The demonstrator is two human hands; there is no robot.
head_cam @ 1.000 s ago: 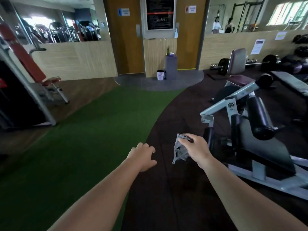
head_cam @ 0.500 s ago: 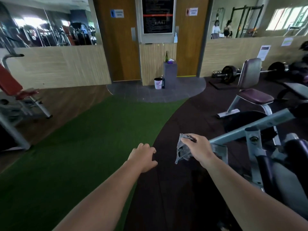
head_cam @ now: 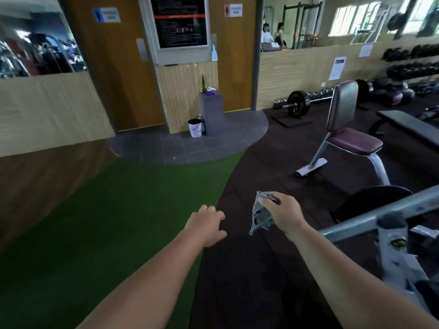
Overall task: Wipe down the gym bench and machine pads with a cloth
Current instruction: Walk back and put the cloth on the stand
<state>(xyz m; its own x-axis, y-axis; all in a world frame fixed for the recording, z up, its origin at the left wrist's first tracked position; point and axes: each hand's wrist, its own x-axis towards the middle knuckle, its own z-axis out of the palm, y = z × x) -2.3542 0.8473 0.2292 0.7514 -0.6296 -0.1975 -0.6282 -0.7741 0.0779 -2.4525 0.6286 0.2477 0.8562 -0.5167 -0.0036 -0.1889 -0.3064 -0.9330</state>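
Crumpled grey cloth [head_cam: 260, 216], soft, matt. Seat bench [head_cam: 351, 141]: smooth maroon padding, painted metal frame. Green turf [head_cam: 107, 222] rough; dark floor [head_cam: 249, 269] matt rubber. Wood-grain doors [head_cam: 118, 74].

— Where's it open?
— Ahead and left: the green turf [head_cam: 107, 222] and dark rubber floor [head_cam: 249, 269] lie open up to the tiled patch [head_cam: 190, 148].
— And right?
— A grey machine bar [head_cam: 356, 222] slants across close by; beyond it stand an upright seat [head_cam: 351, 141] and a flat bench [head_cam: 408, 127].
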